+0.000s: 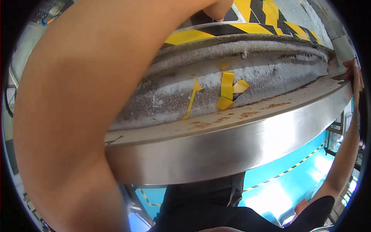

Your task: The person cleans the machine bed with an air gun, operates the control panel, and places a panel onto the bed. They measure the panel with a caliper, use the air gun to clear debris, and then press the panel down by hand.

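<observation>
My left arm crosses the left side of the view in the foreground and bends over the trough. My left hand [221,9] is at the top edge, above a dark panel [199,18] bordered by yellow and black striped tape; most of its fingers are cut off or hidden. At the far right, my right hand [352,71] rests on the end of the brushed-steel rim [232,145], fingers laid over the corner. Between them runs a frosted trough [270,77]. Torn yellow tape pieces [227,87] and a thin yellow strip [191,98] lie in it.
A frost-covered pipe [232,52] runs along the trough's far wall. Rust-coloured flakes [247,114] mark the near ledge. Below the rim is a blue floor [270,193] with a striped line [293,167]. White frost also covers a surface [305,17] at the upper right.
</observation>
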`<state>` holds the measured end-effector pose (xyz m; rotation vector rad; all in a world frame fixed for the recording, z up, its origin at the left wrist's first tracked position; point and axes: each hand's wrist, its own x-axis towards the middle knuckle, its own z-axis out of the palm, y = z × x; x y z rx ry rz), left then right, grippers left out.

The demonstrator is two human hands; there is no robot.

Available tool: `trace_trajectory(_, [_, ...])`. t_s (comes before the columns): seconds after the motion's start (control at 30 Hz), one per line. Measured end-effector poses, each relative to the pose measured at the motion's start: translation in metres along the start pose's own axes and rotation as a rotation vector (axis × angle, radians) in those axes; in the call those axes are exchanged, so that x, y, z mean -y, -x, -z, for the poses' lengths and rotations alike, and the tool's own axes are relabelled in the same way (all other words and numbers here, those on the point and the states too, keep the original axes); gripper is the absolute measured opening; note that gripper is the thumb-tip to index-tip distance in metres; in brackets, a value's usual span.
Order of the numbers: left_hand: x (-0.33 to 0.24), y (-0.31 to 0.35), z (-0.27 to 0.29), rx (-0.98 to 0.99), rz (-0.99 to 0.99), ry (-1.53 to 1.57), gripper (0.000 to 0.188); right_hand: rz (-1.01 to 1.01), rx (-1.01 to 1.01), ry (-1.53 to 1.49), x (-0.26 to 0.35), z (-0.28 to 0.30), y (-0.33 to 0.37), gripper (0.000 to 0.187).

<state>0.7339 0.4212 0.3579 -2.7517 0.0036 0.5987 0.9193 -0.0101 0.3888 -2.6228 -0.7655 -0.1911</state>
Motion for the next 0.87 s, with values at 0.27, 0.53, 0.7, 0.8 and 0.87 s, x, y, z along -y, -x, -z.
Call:
trace_trajectory(0.27, [0.022,0.010,-0.022,-0.055,-0.011,0.086,0.045,0.187,-0.199,-0.139,-0.021,-0.018,-0.005,0.047])
trace_trajectory(0.53, [0.022,-0.014,-0.006,-0.164,-0.066,0.201,0.041,0.045,-0.196,0.054,-0.017,0.012,-0.003,0.034])
trace_trajectory(0.7, [0.042,-0.024,-0.035,-0.389,-0.183,0.242,0.039,0.299,0.006,0.749,0.040,-0.051,0.009,0.035])
trace_trajectory(0.8, [0.040,-0.001,0.003,-0.091,0.036,0.332,0.047,-0.150,0.066,0.080,0.073,-0.053,0.000,0.041])
trace_trajectory(0.87, [0.037,0.006,0.052,-0.134,0.037,0.368,0.056,-0.185,-0.024,0.087,0.080,-0.002,0.003,0.044])
